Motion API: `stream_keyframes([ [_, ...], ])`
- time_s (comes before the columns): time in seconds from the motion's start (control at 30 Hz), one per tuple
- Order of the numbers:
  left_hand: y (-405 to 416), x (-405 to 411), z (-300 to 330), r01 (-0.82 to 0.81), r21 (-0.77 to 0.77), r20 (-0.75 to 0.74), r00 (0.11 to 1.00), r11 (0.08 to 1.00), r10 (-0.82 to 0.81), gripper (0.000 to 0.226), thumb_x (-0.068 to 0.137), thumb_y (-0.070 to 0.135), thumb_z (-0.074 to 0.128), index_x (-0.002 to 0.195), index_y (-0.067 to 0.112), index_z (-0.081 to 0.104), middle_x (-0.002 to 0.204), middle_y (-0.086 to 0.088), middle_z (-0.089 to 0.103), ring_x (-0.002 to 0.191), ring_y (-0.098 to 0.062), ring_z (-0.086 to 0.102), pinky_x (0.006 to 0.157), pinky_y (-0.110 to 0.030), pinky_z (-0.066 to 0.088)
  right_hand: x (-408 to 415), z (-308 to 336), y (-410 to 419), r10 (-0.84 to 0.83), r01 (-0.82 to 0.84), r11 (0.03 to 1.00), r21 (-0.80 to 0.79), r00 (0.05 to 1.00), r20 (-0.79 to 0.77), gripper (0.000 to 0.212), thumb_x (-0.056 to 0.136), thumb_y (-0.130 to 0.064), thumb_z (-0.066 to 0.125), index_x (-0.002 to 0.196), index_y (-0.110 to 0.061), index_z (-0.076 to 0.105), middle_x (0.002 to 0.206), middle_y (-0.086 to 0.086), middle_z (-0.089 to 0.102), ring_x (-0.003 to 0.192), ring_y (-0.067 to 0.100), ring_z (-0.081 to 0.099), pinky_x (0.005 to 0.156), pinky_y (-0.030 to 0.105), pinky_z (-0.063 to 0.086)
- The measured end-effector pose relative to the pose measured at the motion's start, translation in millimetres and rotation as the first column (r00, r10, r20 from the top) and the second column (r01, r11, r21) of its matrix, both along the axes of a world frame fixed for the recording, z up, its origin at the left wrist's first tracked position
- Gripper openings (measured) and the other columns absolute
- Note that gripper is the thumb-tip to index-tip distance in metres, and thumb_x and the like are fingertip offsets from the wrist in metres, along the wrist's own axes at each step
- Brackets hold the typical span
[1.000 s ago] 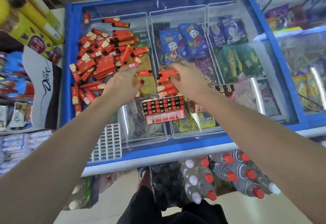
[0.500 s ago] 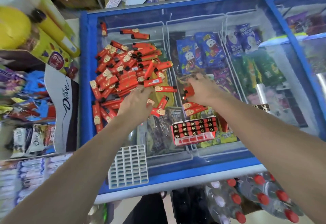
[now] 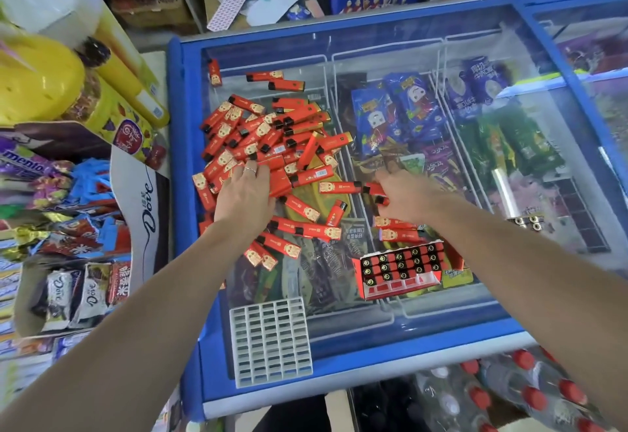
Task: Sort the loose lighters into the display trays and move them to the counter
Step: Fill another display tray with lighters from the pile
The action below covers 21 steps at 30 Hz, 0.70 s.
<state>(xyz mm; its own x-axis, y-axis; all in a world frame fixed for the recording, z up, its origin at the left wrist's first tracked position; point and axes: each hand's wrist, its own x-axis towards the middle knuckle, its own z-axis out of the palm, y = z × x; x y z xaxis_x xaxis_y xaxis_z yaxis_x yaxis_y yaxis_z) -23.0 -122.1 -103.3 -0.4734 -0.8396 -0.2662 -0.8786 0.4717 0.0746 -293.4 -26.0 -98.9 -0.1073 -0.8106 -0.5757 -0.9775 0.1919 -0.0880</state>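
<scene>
The left hand [image 3: 245,198] lies flat on the near edge of the heap of loose lighters [image 3: 268,132], fingers spread and pressing down, gripping nothing that shows. The right hand [image 3: 404,199] curls round one or two red lighters at its fingertips; how many I cannot tell.

The heap sits on the sloped glass lid of the freezer [image 3: 190,193], just beyond the left fingers. Strays lie between the two hands and nearer the body. The red display tray [image 3: 401,270], partly filled, stands just below the right wrist, and an empty white grid tray [image 3: 270,340] lies nearer still.

A sweeping left hand could likely push lighters sliding down the glass, or off its left edge. The right forearm passes close over the red tray and might knock it.

The right fingertips are turned away, so their hold is hidden. The counter is not identifiable.
</scene>
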Motion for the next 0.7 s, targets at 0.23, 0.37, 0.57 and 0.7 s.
stream_keyframes([
  [0.23, -7.6, -0.8, -6.5, 0.117, -0.047, 0.12, 0.987, 0.992, -0.11, 0.062, 0.093, 0.033, 0.074, 0.139, 0.008, 0.041, 0.14, -0.014, 0.05, 0.129, -0.031, 0.048, 0.105, -0.043, 0.047, 1.5, -0.7, -2.9, -0.217, 0.24, 0.959, -0.152, 0.965, 0.149, 0.021, 0.096, -0.022, 0.058, 0.11, -0.013, 0.046, 0.095, 0.005, 0.061, 0.086, 0.026, 0.064, 0.071, 0.038, 0.052],
  [0.37, -9.6, -0.4, -8.0, 0.175, -0.055, 0.186, 0.969, 0.983, -0.162, 0.057, 0.095, 0.039, 0.07, 0.136, 0.009, 0.044, 0.136, -0.013, 0.052, 0.123, -0.03, 0.054, 0.099, -0.041, 0.049, 10.9, 6.8, -14.2, -0.298, 0.366, 0.897, -0.247, 0.914, 0.274, 0.016, 0.096, -0.018, 0.059, 0.106, -0.011, 0.048, 0.091, 0.005, 0.061, 0.081, 0.023, 0.064, 0.069, 0.039, 0.054],
  [0.57, -13.5, 3.0, -5.4, 0.133, -0.003, 0.105, 0.986, 0.991, -0.132, 0.036, 0.099, 0.019, 0.059, 0.128, 0.003, 0.044, 0.124, -0.016, 0.056, 0.107, -0.031, 0.063, 0.083, -0.039, 0.053, 34.2, 18.0, -33.4, -0.487, 0.683, 0.7, -0.208, 0.67, 0.561, 0.014, 0.098, -0.024, 0.058, 0.104, -0.012, 0.052, 0.081, 0.003, 0.061, 0.067, 0.019, 0.059, 0.056, 0.032, 0.046],
  [0.7, -19.5, 8.1, -8.2, 0.018, 0.176, -0.087, 0.996, 0.984, -0.003, 0.032, 0.104, 0.023, 0.056, 0.124, 0.001, 0.044, 0.116, -0.02, 0.057, 0.098, -0.034, 0.062, 0.078, -0.041, 0.052, 53.3, 20.4, -46.1, -0.588, 0.836, 0.546, 0.062, 0.329, 0.739, 0.018, 0.092, -0.023, 0.062, 0.106, -0.012, 0.058, 0.077, 0.006, 0.066, 0.067, 0.023, 0.067, 0.075, 0.047, 0.06],
])
